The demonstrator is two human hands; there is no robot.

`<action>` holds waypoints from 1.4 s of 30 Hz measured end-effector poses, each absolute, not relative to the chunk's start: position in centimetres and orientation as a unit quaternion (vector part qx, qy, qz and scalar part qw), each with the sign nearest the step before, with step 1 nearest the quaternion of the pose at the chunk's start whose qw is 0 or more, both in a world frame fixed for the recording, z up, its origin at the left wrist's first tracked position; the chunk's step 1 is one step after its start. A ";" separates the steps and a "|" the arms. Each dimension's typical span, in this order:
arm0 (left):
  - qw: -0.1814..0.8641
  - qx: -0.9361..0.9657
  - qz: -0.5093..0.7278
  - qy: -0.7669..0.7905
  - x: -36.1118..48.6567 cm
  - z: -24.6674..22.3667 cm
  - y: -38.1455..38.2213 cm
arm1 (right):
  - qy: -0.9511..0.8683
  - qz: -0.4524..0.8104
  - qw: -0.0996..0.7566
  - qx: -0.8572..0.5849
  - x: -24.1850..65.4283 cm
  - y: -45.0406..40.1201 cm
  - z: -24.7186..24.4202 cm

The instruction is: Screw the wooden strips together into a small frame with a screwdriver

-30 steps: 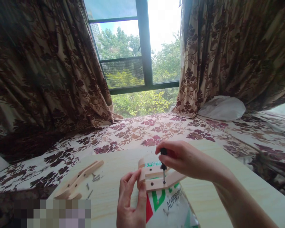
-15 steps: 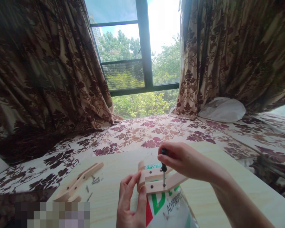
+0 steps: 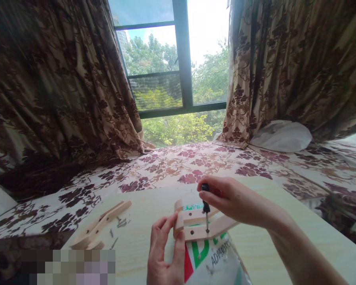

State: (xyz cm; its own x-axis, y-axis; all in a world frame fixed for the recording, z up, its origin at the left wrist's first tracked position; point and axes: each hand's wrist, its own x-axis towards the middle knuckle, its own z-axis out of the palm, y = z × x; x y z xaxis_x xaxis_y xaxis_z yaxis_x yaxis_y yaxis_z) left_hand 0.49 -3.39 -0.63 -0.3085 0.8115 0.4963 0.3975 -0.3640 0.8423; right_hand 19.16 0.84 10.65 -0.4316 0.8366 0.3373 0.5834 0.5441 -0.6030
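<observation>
My right hand (image 3: pixel 222 194) is closed round the black handle of a screwdriver (image 3: pixel 206 206), which stands upright. Its tip meets a dark hole or screw head in the nearer bar of a light wooden frame (image 3: pixel 200 233). Two bars run from a short rounded wooden end piece, and more dark holes show along them. My left hand (image 3: pixel 167 249) grips that end piece between thumb and fingers. Under the frame lies a printed plastic sheet (image 3: pixel 222 259) with green and red marks.
Loose wooden pieces (image 3: pixel 106 221) and several screws (image 3: pixel 122 222) lie on the left of the pale wooden board (image 3: pixel 142 206). Behind it spreads a flowered cloth (image 3: pixel 166 162), with a white plastic bag (image 3: pixel 281 136) by the right curtain (image 3: pixel 264 79).
The view has shifted slightly, so everything sits a little farther right. Both hands keep their grips, and the screwdriver tip stays at the same spot on the frame.
</observation>
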 end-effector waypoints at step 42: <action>0.255 0.556 0.603 0.512 0.4 -0.6 -3.4 | -0.815 0.151 0.314 -0.462 18.6 1.4 10.2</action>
State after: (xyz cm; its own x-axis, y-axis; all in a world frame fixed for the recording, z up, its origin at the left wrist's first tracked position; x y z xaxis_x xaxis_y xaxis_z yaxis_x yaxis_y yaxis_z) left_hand 0.45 -3.36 -0.63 -0.2520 0.8764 0.4103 0.2615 -0.3465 0.9009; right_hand 18.57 1.39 10.22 -0.3752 0.8487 0.3726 0.6589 0.5270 -0.5368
